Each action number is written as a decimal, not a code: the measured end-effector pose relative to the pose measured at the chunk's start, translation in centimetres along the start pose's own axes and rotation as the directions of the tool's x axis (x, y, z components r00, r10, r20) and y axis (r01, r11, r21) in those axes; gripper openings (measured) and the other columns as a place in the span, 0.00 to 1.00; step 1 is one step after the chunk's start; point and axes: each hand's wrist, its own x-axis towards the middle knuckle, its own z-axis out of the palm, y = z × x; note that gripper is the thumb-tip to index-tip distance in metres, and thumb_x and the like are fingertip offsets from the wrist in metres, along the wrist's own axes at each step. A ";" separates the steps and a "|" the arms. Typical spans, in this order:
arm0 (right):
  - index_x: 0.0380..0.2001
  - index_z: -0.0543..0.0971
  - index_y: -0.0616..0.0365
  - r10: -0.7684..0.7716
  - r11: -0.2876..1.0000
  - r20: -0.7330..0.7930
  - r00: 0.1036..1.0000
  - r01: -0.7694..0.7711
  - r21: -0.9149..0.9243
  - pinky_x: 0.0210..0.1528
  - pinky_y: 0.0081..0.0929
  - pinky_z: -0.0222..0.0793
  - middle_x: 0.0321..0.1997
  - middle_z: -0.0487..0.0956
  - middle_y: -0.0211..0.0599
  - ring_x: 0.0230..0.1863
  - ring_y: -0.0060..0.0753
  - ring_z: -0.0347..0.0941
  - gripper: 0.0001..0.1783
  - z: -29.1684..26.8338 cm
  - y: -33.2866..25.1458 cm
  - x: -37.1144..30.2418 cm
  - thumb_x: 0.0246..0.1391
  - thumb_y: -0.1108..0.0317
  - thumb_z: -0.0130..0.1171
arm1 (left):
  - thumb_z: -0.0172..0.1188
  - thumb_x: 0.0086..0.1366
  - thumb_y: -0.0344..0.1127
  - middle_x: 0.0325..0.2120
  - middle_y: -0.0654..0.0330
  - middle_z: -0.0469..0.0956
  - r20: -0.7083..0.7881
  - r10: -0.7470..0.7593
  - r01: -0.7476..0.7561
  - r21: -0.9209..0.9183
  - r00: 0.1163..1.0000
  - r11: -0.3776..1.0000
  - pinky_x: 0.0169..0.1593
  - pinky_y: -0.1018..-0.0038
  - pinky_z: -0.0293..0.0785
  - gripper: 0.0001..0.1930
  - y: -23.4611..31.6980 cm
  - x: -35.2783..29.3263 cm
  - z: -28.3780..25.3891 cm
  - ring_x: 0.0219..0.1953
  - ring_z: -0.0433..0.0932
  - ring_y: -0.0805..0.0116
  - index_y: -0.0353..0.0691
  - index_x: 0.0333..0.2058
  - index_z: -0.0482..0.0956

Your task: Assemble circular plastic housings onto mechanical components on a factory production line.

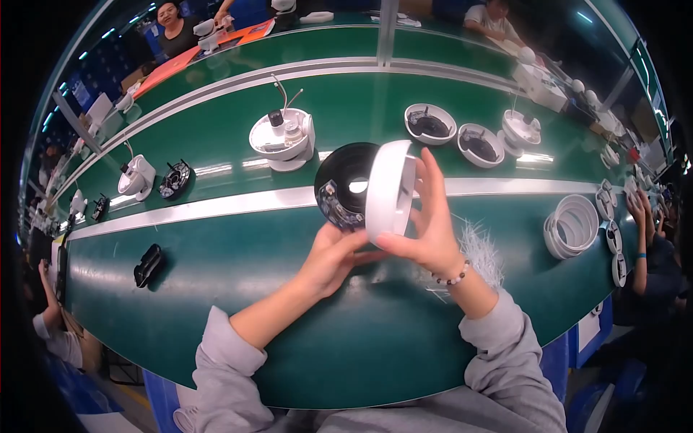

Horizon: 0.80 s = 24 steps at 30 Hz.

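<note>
Just above the green bench, my left hand (328,261) grips a black round housing (326,167) from below, its fingers around the lower edge. The housing has a glossy dark centre and small circuit parts along its lower left side. In my right hand (431,220) a white plastic ring cover (388,189) is tilted on edge, thumb at its bottom and fingers on its far side. The cover overlaps the right part of the housing; whether the two touch I cannot tell. A bead bracelet (452,275) circles my right wrist.
A black bracket (149,265) lies left, a pile of clear strips (476,252) right of my hands. White rings (572,227) are stacked farther right. Beyond the metal rail stand a white camera body (283,137) with wires and white-rimmed covers (430,123). Other people work around the bench.
</note>
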 end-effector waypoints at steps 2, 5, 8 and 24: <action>0.60 0.37 0.54 -0.112 0.980 0.148 0.983 0.134 -0.145 0.56 0.40 0.53 0.60 0.47 0.48 0.61 0.43 0.46 0.66 -0.3 -0.3 0.5 0.21 0.62 0.72 | 0.56 0.51 0.31 0.54 0.54 0.55 0.322 -0.131 0.141 -0.006 0.937 0.990 0.53 0.60 0.60 0.34 0.4 -0.7 -1.9 0.57 0.54 0.62 0.39 0.56 0.50; 0.59 0.32 0.58 -0.155 0.937 0.413 0.898 0.266 -0.228 0.57 0.35 0.49 0.61 0.46 0.51 0.62 0.44 0.44 0.71 -0.7 -0.3 1.1 0.19 0.59 0.73 | 0.58 0.49 0.33 0.57 0.55 0.47 0.491 -0.207 -0.002 0.391 0.846 0.920 0.57 0.59 0.54 0.40 2.1 -0.9 -3.7 0.60 0.48 0.60 0.38 0.58 0.45; 0.58 0.27 0.58 -0.106 0.940 0.595 0.796 0.276 -0.201 0.59 0.35 0.46 0.61 0.46 0.53 0.62 0.45 0.44 0.73 0.7 0.3 0.9 0.18 0.57 0.73 | 0.64 0.41 0.42 0.57 0.45 0.47 0.349 0.013 -0.348 0.936 0.937 -0.055 0.53 0.59 0.59 0.31 2.5 -1.5 -4.5 0.57 0.53 0.46 0.36 0.45 0.69; 0.60 0.29 0.51 0.023 1.000 0.459 0.888 -0.018 -0.015 0.55 0.41 0.50 0.61 0.46 0.51 0.61 0.45 0.45 0.72 5.1 1.2 2.3 0.17 0.59 0.71 | 0.66 0.39 0.38 0.50 0.55 0.62 0.177 0.293 -0.054 0.922 0.940 -0.383 0.53 0.67 0.62 0.36 10.5 1.4 -19.1 0.52 0.61 0.53 0.41 0.49 0.62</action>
